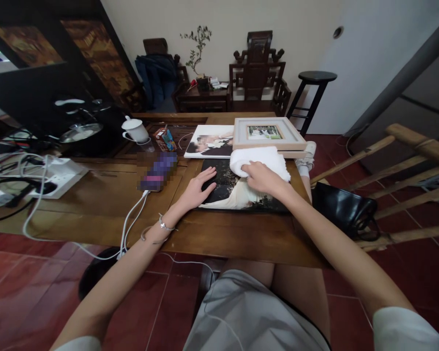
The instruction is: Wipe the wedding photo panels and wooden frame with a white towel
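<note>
A dark photo panel (223, 195) with a pale dress in its picture lies flat at the front of the wooden table (205, 234). My left hand (201, 189) rests on the panel's left edge, fingers spread. Bunched under my right hand (260, 179) is a white cloth (265, 158), which I grip on the panel's upper right part; it covers some of the picture. Just behind lie a white-edged photo panel (208, 141) and, to its right, a light wooden picture frame (296, 131) holding a small photo.
Left of the panel is a phone (155, 173) with white cables plugged in. Farther back stand a small drink carton (165, 140) and a lidded white cup (135, 130). A power strip (64, 178) sits at left. A wooden chair (380, 195) with a black bag (346, 209) is at right.
</note>
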Tool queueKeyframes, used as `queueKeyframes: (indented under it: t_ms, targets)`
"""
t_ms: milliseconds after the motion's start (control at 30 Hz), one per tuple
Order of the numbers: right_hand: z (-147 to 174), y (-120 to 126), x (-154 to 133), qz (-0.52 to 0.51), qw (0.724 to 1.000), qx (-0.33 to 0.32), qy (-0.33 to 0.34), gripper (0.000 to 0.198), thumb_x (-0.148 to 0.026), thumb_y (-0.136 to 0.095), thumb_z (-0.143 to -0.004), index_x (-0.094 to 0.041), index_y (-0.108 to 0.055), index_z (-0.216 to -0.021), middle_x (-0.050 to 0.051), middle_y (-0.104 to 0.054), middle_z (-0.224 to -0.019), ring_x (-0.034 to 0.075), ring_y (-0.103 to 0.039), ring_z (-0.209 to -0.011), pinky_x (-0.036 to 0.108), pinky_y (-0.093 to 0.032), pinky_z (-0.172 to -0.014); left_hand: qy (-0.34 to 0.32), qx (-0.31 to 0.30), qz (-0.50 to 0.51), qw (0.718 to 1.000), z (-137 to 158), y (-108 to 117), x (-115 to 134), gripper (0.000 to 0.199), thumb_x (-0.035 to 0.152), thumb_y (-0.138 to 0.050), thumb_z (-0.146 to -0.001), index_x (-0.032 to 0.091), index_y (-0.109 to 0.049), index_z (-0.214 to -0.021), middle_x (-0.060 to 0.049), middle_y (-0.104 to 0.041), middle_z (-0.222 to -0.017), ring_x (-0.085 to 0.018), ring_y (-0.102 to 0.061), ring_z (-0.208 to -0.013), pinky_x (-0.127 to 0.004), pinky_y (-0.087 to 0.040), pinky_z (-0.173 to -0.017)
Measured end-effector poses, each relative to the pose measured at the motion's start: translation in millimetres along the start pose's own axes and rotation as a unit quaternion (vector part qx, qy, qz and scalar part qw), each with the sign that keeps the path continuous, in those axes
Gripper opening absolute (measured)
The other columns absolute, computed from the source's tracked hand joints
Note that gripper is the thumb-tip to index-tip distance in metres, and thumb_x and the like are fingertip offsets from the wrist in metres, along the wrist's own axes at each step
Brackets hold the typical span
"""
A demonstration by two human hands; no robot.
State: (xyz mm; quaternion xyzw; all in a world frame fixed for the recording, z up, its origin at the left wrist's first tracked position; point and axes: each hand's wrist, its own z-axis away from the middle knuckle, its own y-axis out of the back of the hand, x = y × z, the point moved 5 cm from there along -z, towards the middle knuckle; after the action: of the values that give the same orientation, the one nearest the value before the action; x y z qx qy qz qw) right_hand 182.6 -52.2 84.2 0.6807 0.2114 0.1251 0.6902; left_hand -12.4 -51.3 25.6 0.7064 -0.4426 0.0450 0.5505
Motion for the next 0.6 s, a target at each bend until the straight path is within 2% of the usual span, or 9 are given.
queueKeyframes:
  t_ms: [133,233,333,467,600]
  targets:
    - [22,-8,-8,0.012,1.0,-0.011,0.012,0.035,0.001,-0.039,-0.075,-0.014,-0.061,-0.099,0.019,-0.063,-0.109,0.032,-0.052,-0.116,0.045,-0.042,-0.09,-0.001,0.001,0.001,1.0,0,0,0,0.049,0.043,-0.048,-0.093,0.011,-0.059,-0.128,-0.016,-0.051,-0.14,-0.027,-0.042,-0.135,-0.047,-0.03,-0.115]
    - [51,-16,-21,0.005,1.0,-0.017,0.025,0.041,0.002,-0.039,-0.075,-0.013,-0.062,-0.106,0.02,-0.055,-0.13,0.035,-0.035,-0.134,0.056,-0.033,-0.102,-0.006,0.006,0.005,1.0,0,-1,0,0.048,0.042,-0.048,-0.093,0.012,-0.059,-0.128,-0.016,-0.052,-0.14,-0.027,-0.043,-0.135,-0.049,-0.031,-0.114]
    - [83,-21,-40,-0.013,0.998,-0.031,0.049,0.047,0.004,-0.04,-0.07,-0.014,-0.063,-0.106,0.013,-0.043,-0.147,0.036,-0.023,-0.142,0.062,-0.024,-0.109,-0.008,0.007,0.002,1.0,0,-1,0,0.046,0.041,-0.048,-0.093,0.014,-0.059,-0.128,-0.014,-0.052,-0.14,-0.027,-0.044,-0.135,-0.05,-0.031,-0.113]
    - [114,-22,-63,-0.036,0.993,-0.088,0.071,0.046,0.003,-0.041,-0.068,-0.015,-0.066,-0.101,0.01,-0.039,-0.151,0.039,-0.019,-0.143,0.068,-0.021,-0.108,-0.007,0.009,0.0,1.0,1,0,1,0.045,0.04,-0.048,-0.093,0.014,-0.059,-0.127,-0.014,-0.052,-0.14,-0.027,-0.044,-0.134,-0.05,-0.032,-0.113]
    - [119,-22,-75,-0.044,0.99,-0.093,0.095,0.047,0.003,-0.04,-0.068,-0.015,-0.066,-0.104,0.011,-0.039,-0.151,0.039,-0.019,-0.142,0.069,-0.023,-0.107,-0.005,0.008,-0.002,1.0,1,0,2,0.046,0.039,-0.048,-0.093,0.011,-0.059,-0.127,-0.015,-0.052,-0.14,-0.026,-0.044,-0.134,-0.048,-0.032,-0.114]
